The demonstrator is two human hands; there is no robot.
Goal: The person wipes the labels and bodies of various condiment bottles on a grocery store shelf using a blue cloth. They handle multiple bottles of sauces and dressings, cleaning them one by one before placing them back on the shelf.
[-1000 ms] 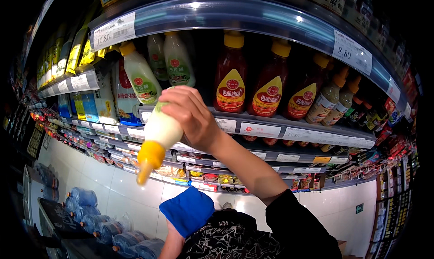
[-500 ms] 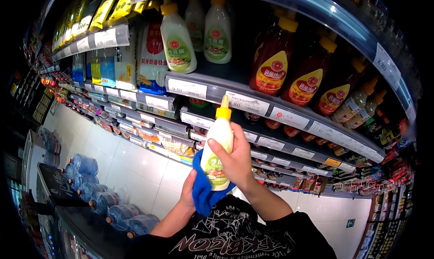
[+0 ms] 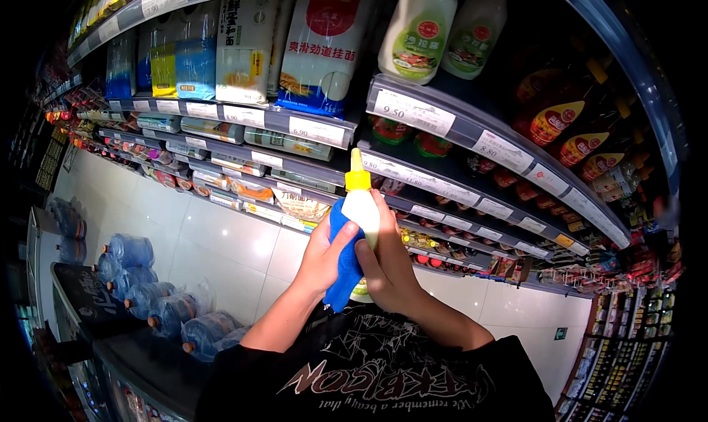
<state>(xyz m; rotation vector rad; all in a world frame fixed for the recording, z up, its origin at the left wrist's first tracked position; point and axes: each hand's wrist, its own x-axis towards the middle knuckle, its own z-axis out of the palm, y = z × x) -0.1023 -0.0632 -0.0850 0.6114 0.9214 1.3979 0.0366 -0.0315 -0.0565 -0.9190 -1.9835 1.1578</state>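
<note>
A squeeze bottle of salad dressing (image 3: 361, 207), white with a yellow nozzle cap, stands nearly upright between my hands in front of the shelves. My right hand (image 3: 389, 271) wraps round its right side, thumb across the front. From the left, my left hand (image 3: 322, 258) presses a blue cloth (image 3: 345, 266) to the bottle's side, its thumb lying on the cloth. The cloth and my fingers cover most of the green label. Similar dressing bottles (image 3: 419, 42) stand on the shelf above, ahead to the right.
Packs of dried noodles (image 3: 318, 57) fill the shelf at upper left. Red sauce bottles (image 3: 549, 120) stand deeper at the right. A shelf edge with price tags (image 3: 413, 114) juts out beyond my hands. Large water jugs (image 3: 173, 311) sit on the tiled floor at lower left, beside a dark counter (image 3: 140, 370).
The cloth has come up from under the bottle's base to its left side, and my left thumb now lies over it. The view has turned left, bringing the noodle packs closer to the middle.
</note>
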